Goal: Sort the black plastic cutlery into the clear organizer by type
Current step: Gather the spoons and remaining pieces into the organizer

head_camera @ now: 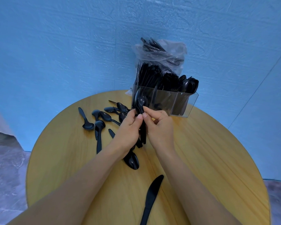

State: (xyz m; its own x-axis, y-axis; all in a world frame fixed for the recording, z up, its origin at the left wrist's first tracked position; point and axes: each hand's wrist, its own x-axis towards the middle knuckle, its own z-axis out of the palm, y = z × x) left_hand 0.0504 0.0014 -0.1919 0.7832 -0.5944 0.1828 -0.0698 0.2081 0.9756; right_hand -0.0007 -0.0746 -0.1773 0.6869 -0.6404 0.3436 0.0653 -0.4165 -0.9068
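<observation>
Stacking spoons [140, 111] in both hands, left hand [128, 129] and right hand [159, 127] pinching them; light, slick plastic, so I'd squeeze the handles below the bowls.

Both hands gripping spoon bundle [140, 104], clear organizer [182, 103] behind

Black spoons [104, 116] and a black knife [150, 198] lie on a yellow wood-grain tabletop [209, 159]; the wall [55, 46] is textured blue, the organizer [182, 103] clear.

Knife [150, 200] handle cut off below — bagged cutlery [159, 52] perhaps knives.
</observation>
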